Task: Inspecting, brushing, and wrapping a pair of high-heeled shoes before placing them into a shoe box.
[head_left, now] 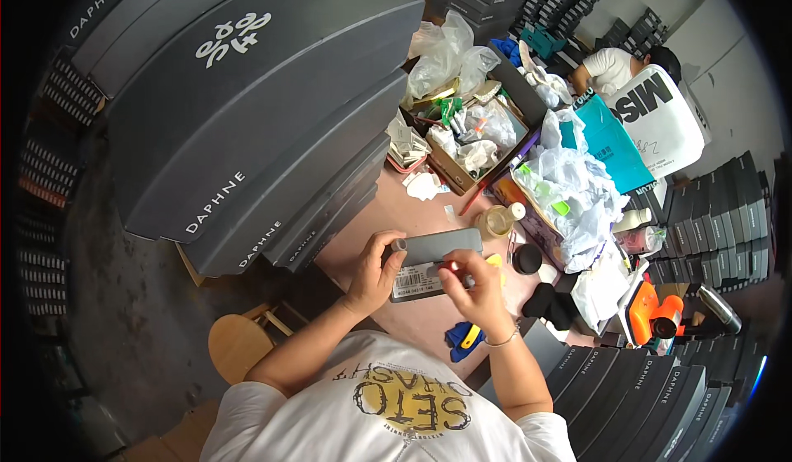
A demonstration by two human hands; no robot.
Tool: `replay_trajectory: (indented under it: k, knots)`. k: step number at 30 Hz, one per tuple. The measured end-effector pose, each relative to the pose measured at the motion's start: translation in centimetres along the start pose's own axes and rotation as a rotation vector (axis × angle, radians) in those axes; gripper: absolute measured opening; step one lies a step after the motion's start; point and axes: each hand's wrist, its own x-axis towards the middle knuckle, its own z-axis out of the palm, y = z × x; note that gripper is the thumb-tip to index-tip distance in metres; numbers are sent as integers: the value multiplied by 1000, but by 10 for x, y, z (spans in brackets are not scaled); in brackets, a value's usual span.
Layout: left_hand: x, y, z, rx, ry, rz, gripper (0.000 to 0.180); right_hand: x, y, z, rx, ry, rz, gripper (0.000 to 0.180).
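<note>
A dark grey box [445, 244] with a white printed label [417, 281] on its near side lies in front of me on the pinkish tabletop [346, 252]. My left hand [376, 274] is at the box's left end, fingers closed. A small dark cylindrical piece [399, 245] shows at its fingertips; I cannot tell what it is. Over the label's right part, my right hand [477, 290] is closed in a pinch. Something small and pale shows by its fingertips, too small to name. A clear bottle with a white cap [497, 220] stands just beyond the right hand.
Big dark shoeboxes [272, 115] are stacked high on the left. Beyond the hands sits an open carton [462, 180] of plastic bags and scraps. Right of it are crumpled white bags [569, 190], a round black lid [526, 258] and an orange tape dispenser [652, 309]. Another person [610, 70] works farther back.
</note>
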Motion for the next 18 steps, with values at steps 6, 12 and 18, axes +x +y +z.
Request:
replay_trajectory:
  k: [6,12,18]
  knots:
    - [5,6,-8,269,-19,147,26,1,12,16,-108,72,-42,18]
    - [4,2,-4,92,-88,89,23,3,13,17,-106,30,-30,19]
    - [3,-1,-4,91,-90,103,23,10,9,20,-265,-38,-130,21]
